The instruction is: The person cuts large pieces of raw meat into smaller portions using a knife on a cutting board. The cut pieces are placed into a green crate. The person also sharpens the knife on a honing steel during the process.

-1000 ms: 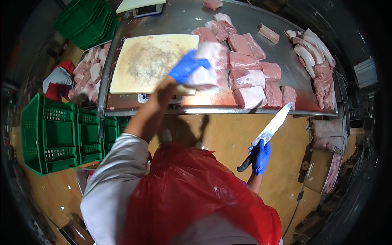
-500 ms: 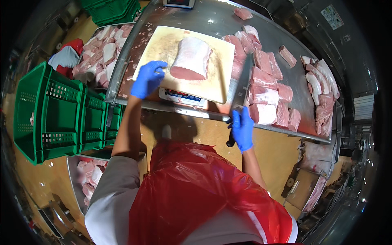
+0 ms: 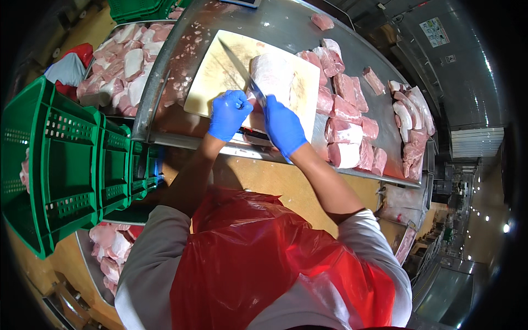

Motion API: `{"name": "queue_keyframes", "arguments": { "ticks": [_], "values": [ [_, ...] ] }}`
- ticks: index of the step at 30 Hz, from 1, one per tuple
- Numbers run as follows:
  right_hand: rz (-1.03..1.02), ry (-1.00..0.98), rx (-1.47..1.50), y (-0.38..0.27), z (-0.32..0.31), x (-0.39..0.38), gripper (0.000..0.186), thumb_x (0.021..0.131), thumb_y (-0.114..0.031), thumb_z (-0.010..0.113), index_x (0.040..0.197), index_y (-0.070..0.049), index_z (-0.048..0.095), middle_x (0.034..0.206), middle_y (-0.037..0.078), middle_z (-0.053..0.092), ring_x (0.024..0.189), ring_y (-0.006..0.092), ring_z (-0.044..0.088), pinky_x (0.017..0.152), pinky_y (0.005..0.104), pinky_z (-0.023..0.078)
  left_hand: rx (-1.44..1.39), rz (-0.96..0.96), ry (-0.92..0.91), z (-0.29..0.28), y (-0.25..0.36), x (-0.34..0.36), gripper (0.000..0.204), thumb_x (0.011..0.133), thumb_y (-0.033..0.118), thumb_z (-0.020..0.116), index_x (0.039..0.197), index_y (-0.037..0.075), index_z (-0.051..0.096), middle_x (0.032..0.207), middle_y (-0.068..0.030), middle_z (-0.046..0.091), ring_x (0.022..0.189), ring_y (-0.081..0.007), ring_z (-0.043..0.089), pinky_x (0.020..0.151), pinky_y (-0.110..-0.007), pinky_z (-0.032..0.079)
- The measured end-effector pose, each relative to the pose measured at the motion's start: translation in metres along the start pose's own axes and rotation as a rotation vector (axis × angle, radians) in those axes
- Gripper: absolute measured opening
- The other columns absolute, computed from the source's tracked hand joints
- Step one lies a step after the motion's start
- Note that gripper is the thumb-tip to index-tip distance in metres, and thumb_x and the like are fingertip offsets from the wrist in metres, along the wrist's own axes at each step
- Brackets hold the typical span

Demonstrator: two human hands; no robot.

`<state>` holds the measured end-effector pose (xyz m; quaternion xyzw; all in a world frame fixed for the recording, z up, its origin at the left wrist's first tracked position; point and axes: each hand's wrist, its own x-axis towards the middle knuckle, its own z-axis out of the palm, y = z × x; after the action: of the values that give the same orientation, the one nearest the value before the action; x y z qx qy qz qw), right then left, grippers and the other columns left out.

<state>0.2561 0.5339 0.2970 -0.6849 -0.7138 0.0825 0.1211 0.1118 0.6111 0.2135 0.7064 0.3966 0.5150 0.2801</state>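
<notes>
The pale-topped block of meat [image 3: 273, 74] sits just toward 3 o'clock from the middle of my cutting board [image 3: 204, 82]; at its 6 o'clock my right hand [image 3: 284, 125] is wrapped around the knife [image 3: 236, 64], which points to 11 o'clock, while at its 8 o'clock my left hand [image 3: 230, 114] is curled into a loose fist with nothing I can make out inside. I judge the block hefty, soft yet springy and slick on top, best steadied by a broad press on its 1 o'clock shoulder, though my hands partly hide its near end.
</notes>
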Motion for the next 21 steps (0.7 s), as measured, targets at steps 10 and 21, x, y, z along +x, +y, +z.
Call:
{"name": "queue_keyframes", "arguments": {
  "ticks": [10, 21],
  "values": [
    [0.063, -0.491, -0.626, 0.082, -0.144, -0.151, 0.027, 0.089, -0.004, 0.05, 0.116, -0.007, 0.049, 0.093, 0.022, 0.065, 0.071, 0.0386, 0.068, 0.058, 0.0496, 0.055, 0.093, -0.069, -0.041, -0.046, -0.023, 0.0, 0.007, 0.076, 0.002, 0.068, 0.082, 0.005, 0.066, 0.08, -0.0134, 0.065, 0.073, -0.0291, 0.064, 0.068, -0.038, 0.053],
    [-0.054, 0.036, 0.065, 0.016, -0.025, -0.029, 0.02, 0.095, -0.01, 0.051, 0.113, -0.002, 0.054, 0.099, 0.028, 0.066, 0.088, 0.0466, 0.065, 0.074, 0.0505, 0.053, 0.128, 0.193, -0.204, -0.015, -0.013, -0.018, 0.026, 0.079, 0.009, 0.069, 0.104, 0.007, 0.064, 0.099, -0.0129, 0.064, 0.093, -0.0347, 0.064, 0.082, -0.042, 0.054]
  ]
}}
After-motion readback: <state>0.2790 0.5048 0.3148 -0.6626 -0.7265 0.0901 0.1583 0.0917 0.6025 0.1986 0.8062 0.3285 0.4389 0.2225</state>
